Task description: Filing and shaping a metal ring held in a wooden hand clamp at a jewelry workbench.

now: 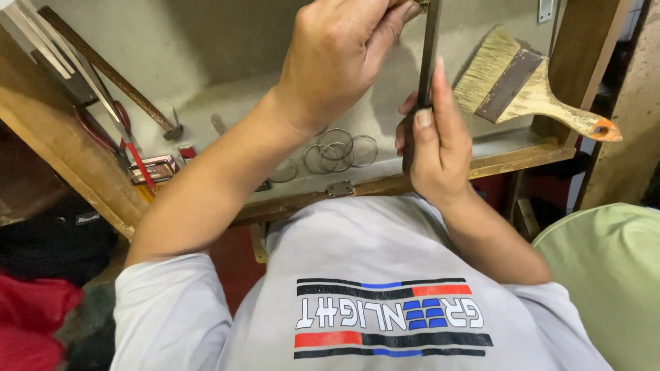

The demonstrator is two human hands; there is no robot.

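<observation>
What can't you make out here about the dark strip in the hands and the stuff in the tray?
- Head view: dark strip, top end cut off by the frame edge and the left hand.
- Its lower end hidden inside the right hand.
- Metal rings: count unclear, overlapping, forearm covers some.

We have one view only, worn on the head and looking steeply down past our own chest. It sits close over the left hand (337, 58) and right hand (436, 148), with the wooden tray (522, 154) just beyond.

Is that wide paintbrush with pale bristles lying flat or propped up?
Propped: the wide paintbrush lies tilted, its handle sticking out over the wooden tray's edge.
</observation>
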